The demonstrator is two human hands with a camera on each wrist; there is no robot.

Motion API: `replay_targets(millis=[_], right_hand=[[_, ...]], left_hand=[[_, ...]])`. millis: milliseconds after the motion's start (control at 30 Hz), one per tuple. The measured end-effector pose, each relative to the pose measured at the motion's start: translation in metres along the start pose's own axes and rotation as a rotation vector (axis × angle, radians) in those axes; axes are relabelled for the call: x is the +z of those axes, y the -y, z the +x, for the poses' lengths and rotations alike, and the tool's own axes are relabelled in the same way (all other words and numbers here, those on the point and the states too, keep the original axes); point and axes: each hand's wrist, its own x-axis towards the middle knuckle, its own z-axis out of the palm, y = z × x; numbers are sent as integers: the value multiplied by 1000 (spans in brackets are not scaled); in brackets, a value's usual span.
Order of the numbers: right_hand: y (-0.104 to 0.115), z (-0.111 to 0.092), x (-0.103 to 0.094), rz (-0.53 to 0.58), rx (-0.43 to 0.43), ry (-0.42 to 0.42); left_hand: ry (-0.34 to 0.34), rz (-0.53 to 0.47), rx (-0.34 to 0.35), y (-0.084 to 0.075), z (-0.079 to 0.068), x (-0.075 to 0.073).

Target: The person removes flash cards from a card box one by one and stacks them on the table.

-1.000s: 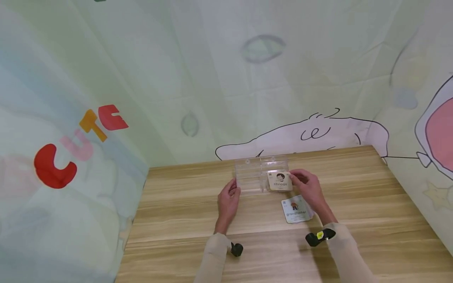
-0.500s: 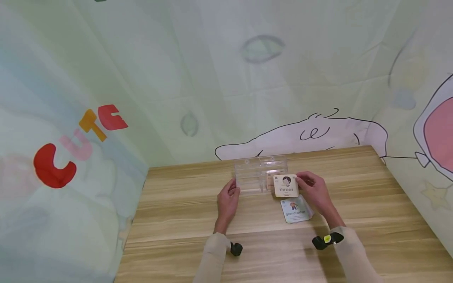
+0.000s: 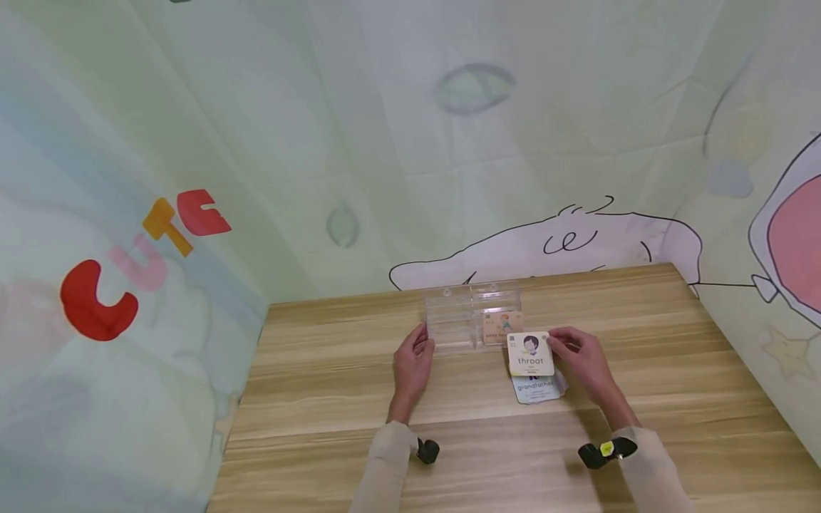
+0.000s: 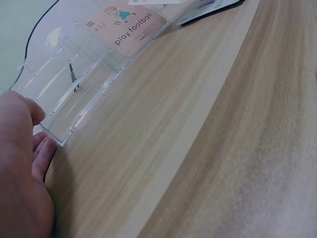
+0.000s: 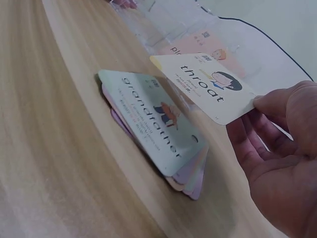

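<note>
Between thumb and fingers, my right hand (image 3: 584, 360) pinches a cream flashcard (image 5: 205, 84) marked "throat" by its right edge. In the right wrist view that card is held above a fanned stack of flashcards (image 5: 148, 119) with "grandfather" on top. My left hand (image 3: 412, 367) grips the left edge of a clear plastic card holder (image 3: 450, 320), its thumb in front and fingers at the lower corner. A pink "play football" flashcard (image 4: 126, 27) sits in the holder's lower right pocket. The throat card partly hides both the stack and the pink card in the head view.
The wood-grain table (image 3: 321, 399) extends to both sides of the hands. Behind it hangs a printed cloth backdrop (image 3: 359, 142), close to the back of the holder. Each wrist wears a small black camera (image 3: 428, 451).
My right hand has drawn the throat card out of the holder's right pocket and down to the right, over the stack. The pink card is now uncovered. My left hand keeps its place.
</note>
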Motion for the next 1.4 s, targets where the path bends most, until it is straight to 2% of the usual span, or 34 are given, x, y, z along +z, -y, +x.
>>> replay_targets(millis=[533, 767, 1033, 1400], right_hand=[[-23, -14, 4, -72, -15, 8], [-28, -16, 6, -91, -5, 15], [-28, -18, 7, -101, 7, 18], [-28, -18, 3, -157, 14, 21]], left_hand=[[10, -16, -9, -1, 1, 0], [1, -13, 13, 0, 1, 1], [3, -6, -19, 0, 1, 0], [10, -13, -11, 0, 1, 0]])
